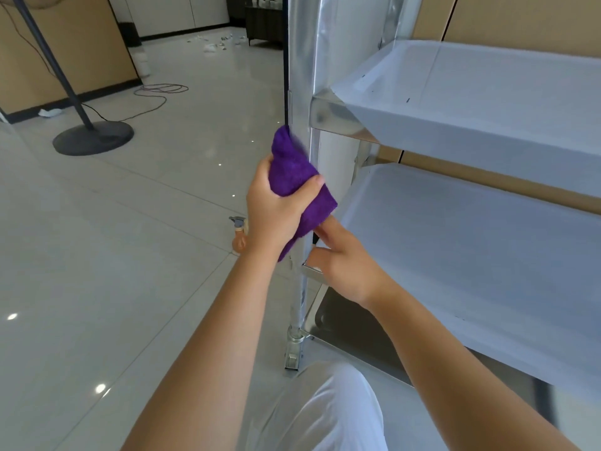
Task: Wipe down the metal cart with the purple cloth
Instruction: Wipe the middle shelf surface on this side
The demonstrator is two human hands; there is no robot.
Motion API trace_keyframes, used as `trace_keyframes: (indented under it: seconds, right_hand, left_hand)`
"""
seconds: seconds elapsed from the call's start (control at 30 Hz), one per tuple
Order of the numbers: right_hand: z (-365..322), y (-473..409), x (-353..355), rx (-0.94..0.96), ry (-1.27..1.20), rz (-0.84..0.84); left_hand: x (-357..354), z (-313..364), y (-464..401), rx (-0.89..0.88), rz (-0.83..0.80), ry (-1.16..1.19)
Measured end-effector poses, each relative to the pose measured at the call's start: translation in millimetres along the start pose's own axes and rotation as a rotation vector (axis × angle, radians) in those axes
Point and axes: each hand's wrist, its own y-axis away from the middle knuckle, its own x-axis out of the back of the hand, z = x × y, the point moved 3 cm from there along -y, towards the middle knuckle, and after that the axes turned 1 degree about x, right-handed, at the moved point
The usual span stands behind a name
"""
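Observation:
The metal cart (455, 109) fills the right side, with two film-covered shelves and a bare bottom shelf. Its near-left upright post (302, 76) runs from top to a caster (292, 353) on the floor. My left hand (276, 206) grips the bunched purple cloth (292, 177) and holds it against this post, just below the upper shelf's corner. My right hand (341, 258) is lower, at the corner of the middle shelf, its fingers reaching up under the hanging end of the cloth; I cannot see whether they pinch it.
A spray bottle (240, 232) stands on the tiled floor behind my left wrist. A dark stand with a round base (92, 136) and a loose cable (156, 92) lie to the left. My white-trousered knee (328, 408) is near the caster.

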Motion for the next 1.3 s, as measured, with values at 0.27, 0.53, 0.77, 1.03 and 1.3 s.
trace_keyframes:
  seconds: [0.27, 0.53, 0.77, 1.03, 1.3]
  right_hand:
    - [44, 27, -8, -0.165, 0.580, 0.126]
    - [72, 49, 9, -0.400, 0.971, -0.043]
    - [73, 54, 14, -0.368, 0.971, -0.063]
    - [75, 55, 15, -0.360, 0.965, -0.087]
    - [72, 53, 21, -0.340, 0.924, -0.127]
  left_hand:
    - [1, -69, 37, 0.181, 0.005, -0.070]
    - [1, -75, 55, 0.204, -0.040, -0.214]
    - [-9, 7, 19, -0.061, 0.118, -0.112]
    - [-12, -18, 25, 0.081, 0.058, 0.035]
    - [-2, -88, 73, 0.361, -0.053, -0.154]
